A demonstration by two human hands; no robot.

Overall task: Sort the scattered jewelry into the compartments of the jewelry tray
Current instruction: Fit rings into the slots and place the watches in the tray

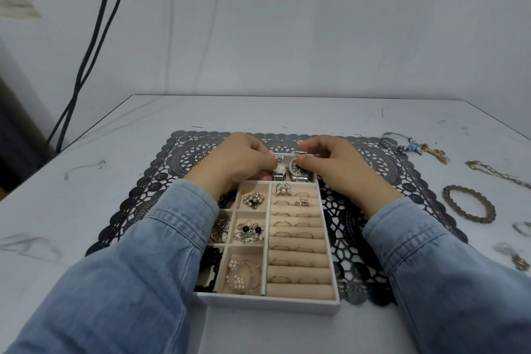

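A white jewelry tray (270, 302) with beige compartments lies on a black lace mat. Its far compartment holds two silver watches: a square one (278, 167) and a round dark-faced one (297, 170). My left hand (240, 162) pinches the square watch. My right hand (339, 165) rests its thumb on the round watch, fingers curled over the tray's far edge. Rings (290, 223) sit in the roll rows at the right. Pearl earrings (253, 200), black-bead earrings (249, 231) and pearl hoops (244, 274) fill the middle compartments.
Loose jewelry lies on the table at the right: a blue-charm bracelet (400, 143), a gold chain (436, 154), a long chain (494, 173), a bronze scalloped bangle (468, 207) and small pieces (514, 259). Black cables (86, 60) hang at the back left.
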